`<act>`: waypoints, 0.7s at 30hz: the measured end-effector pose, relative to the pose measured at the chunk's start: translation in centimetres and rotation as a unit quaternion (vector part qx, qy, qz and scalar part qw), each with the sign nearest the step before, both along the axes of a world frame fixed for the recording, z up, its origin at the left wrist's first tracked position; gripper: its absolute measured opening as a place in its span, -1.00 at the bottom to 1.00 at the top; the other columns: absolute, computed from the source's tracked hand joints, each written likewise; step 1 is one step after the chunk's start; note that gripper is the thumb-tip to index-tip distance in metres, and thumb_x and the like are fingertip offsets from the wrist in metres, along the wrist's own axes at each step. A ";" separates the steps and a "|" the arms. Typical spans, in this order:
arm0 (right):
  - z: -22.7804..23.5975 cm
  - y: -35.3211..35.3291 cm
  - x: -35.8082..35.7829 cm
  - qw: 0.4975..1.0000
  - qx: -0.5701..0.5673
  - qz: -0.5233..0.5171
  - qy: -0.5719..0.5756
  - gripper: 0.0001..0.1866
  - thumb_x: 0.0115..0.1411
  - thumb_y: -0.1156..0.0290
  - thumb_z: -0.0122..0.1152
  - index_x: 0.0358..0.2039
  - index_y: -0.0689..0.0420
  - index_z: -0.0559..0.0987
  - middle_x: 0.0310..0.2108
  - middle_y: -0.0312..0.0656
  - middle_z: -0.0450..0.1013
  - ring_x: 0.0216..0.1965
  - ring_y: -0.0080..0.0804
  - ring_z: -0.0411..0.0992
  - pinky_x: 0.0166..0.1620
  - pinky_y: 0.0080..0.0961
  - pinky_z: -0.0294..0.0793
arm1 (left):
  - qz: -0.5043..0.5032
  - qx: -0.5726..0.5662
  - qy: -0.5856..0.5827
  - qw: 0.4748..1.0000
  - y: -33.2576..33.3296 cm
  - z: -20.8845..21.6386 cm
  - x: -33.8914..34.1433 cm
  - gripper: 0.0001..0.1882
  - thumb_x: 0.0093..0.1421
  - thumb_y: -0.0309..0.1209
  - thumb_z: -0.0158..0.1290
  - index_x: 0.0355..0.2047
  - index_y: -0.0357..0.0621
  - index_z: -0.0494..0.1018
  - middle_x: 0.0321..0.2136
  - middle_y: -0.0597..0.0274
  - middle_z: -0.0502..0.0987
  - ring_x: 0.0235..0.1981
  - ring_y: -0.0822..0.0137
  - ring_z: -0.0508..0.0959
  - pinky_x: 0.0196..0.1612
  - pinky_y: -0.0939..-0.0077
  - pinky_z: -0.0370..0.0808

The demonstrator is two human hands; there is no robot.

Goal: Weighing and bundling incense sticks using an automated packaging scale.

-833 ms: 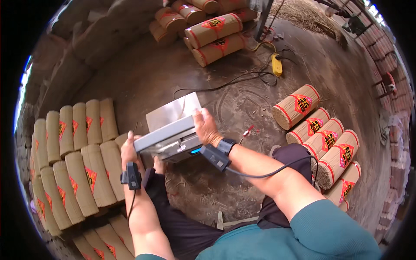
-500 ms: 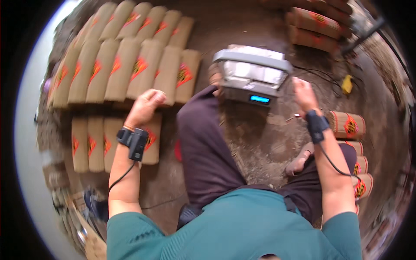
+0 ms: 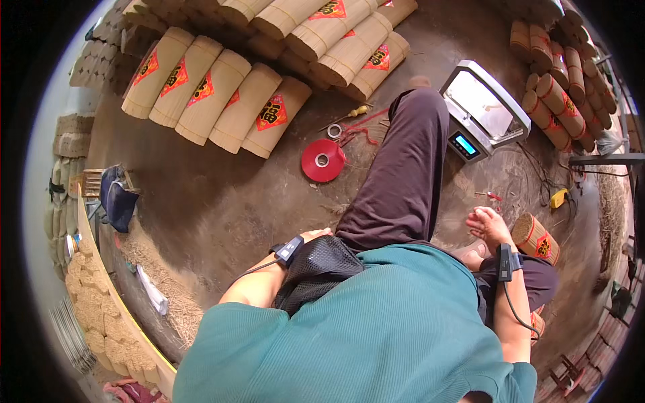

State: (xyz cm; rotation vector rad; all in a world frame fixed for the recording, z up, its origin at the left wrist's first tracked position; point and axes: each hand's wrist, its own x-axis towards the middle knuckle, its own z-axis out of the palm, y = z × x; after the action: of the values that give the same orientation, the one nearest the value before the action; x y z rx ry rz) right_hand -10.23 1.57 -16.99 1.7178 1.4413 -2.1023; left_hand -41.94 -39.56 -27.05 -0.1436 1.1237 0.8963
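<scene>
Head view: shows two bare hands, well apart. On one side, includes the left hand (image 3: 316,234) low near the hip, partly hidden beside a black mesh fabric pouch (image 3: 322,265); cannot tell its grip. On the other, includes the right hand (image 3: 489,226) raised off the floor, fingers loosely curled and clamped on nothing, near a tan cylindrical stick bundle with red bands (image 3: 535,238). Places the grey metal scale with a pale plate and lit blue display (image 3: 484,111) on the floor, just beyond the raised dark-trousered leg (image 3: 410,161), apart from both hands. Left of that leg, shows a flat red spool of ribbon (image 3: 322,161), with a small grey ring-shaped roll (image 3: 334,131) just beside it and a yellow-handled tool (image 3: 358,111) nearby. Farther up and left, shows stacked tan bundles with red diamond labels (image 3: 213,97); at far right, a yellow power strip (image 3: 558,198).
</scene>
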 end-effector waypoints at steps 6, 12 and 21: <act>-1.9 -1.9 0.0 0.990 -0.055 0.106 -0.074 -0.67 0.24 0.29 0.16 -0.01 0.08 0.40 -0.23 -0.25 0.49 -0.26 -0.45 0.51 -0.25 -0.52 0.49 | -0.341 0.351 0.388 0.781 2.8 -1.7 -0.8 -0.48 0.36 -0.07 -0.16 0.11 -0.24 0.35 0.01 0.16 0.49 0.00 0.34 0.47 0.14 0.53 0.31; -4.1 -4.4 -0.6 0.934 -0.081 0.346 -0.030 -0.50 0.20 0.41 0.22 0.13 0.20 0.36 -0.02 -0.12 0.46 -0.01 -0.38 0.42 0.10 -0.46 0.37 | -0.237 0.246 0.196 0.919 6.9 -2.6 0.5 -0.61 0.21 -0.41 0.11 0.04 -0.28 0.43 -0.03 0.25 0.52 -0.02 0.44 0.45 0.09 0.47 0.35; -5.2 -6.4 -1.7 0.874 -0.354 0.326 0.073 -0.38 0.07 0.21 0.35 0.08 0.26 0.41 -0.07 -0.24 0.46 -0.05 -0.54 0.37 0.03 -0.60 0.34 | -0.314 0.179 0.164 0.918 11.3 -2.8 0.3 -0.62 0.21 -0.39 0.11 0.02 -0.28 0.44 -0.06 0.25 0.53 -0.04 0.44 0.46 0.07 0.47 0.36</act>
State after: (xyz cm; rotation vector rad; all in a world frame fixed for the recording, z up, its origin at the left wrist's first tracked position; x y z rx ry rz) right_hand -11.89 -4.86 -22.20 0.6860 0.8836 -1.9919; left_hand -41.65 -28.29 -29.88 0.6635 1.1868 0.5341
